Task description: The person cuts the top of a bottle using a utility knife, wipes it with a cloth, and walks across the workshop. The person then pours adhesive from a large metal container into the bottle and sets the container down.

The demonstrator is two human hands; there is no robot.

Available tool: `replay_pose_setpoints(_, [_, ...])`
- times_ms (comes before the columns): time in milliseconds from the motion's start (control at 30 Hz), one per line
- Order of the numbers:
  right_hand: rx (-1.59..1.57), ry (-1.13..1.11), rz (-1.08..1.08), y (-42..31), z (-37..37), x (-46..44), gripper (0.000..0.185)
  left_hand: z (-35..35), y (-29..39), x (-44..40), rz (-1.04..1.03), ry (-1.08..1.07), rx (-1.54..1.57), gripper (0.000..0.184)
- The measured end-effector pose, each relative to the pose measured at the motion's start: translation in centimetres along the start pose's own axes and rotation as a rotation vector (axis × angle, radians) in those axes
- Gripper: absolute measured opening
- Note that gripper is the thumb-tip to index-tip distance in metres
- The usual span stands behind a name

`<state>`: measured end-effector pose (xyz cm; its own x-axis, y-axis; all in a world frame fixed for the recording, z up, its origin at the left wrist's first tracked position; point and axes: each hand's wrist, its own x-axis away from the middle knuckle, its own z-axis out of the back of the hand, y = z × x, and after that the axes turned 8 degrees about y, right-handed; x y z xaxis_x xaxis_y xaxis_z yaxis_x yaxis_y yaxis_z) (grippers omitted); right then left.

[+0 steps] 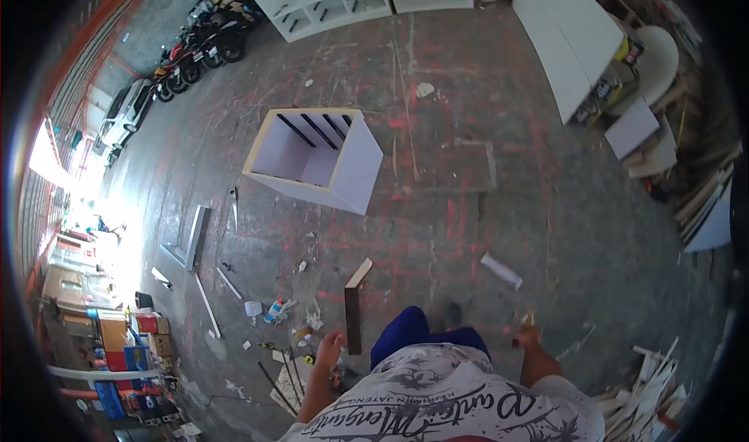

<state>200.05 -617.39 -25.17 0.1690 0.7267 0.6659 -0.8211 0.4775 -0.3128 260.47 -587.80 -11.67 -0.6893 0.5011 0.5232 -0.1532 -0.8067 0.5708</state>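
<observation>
My left hand [331, 348] is at the lower middle, its fingers loosely apart beside a dark brown board [353, 321] with a pale end piece [360, 273]. Whether the fingertips touch the board I cannot tell. My right hand [529, 336] hangs out to the right, closed around a small thing with a yellowish part [528, 318] that is too small to name. Ahead on the floor stands an open white cabinet box [355, 165] with pale yellow edges and dark rails inside. A white roll-like piece [502, 271] lies ahead of my right hand.
Left on the floor are a grey metal angle frame [187, 243], a thin strip [207, 305], a glue bottle [274, 311] and scraps. White shelving [324, 5] and a large white panel [566, 40] stand far off. Motorcycles [195, 60] park back left; wood offcuts [644, 391] pile lower right.
</observation>
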Motion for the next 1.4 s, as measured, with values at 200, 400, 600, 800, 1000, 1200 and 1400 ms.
replay_pose_setpoints(200, [-0.401, 0.084, -0.061, -9.9, 2.6, -10.8, 0.019, -4.9, -8.0, -10.8, -0.557, -0.410, -0.827, 0.021])
replay_pose_setpoints(400, [-0.202, 0.232, 0.285, -24.7, 6.3, -18.2, 0.026, -10.5, -1.1, -23.2, -0.227, -0.644, -0.660, 0.032])
replay_pose_setpoints(600, [-0.235, 0.272, 0.265, -45.2, 15.7, -19.7, 0.019, -11.9, 22.5, -51.2, -0.545, -0.201, -0.628, 0.048])
replay_pose_setpoints(800, [0.084, 0.101, 0.059, -42.1, 12.3, -38.6, 0.038, -3.6, 51.5, -61.0, -0.304, 0.080, 0.196, 0.042])
replay_pose_setpoints(1000, [0.261, -0.024, 0.135, -62.4, 19.5, -44.1, 0.032, -6.1, 45.9, -68.5, 0.151, 0.028, 0.112, 0.040])
replay_pose_setpoints(1200, [0.058, 0.103, 0.450, -72.5, 16.3, -69.9, 0.014, -8.6, 38.5, -65.4, -0.060, -0.296, -0.380, 0.042])
replay_pose_setpoints(1400, [-0.268, 0.030, 0.565, -103.8, 25.7, -76.0, 0.022, -9.7, 51.1, -65.9, 0.893, 0.078, 0.587, 0.042])
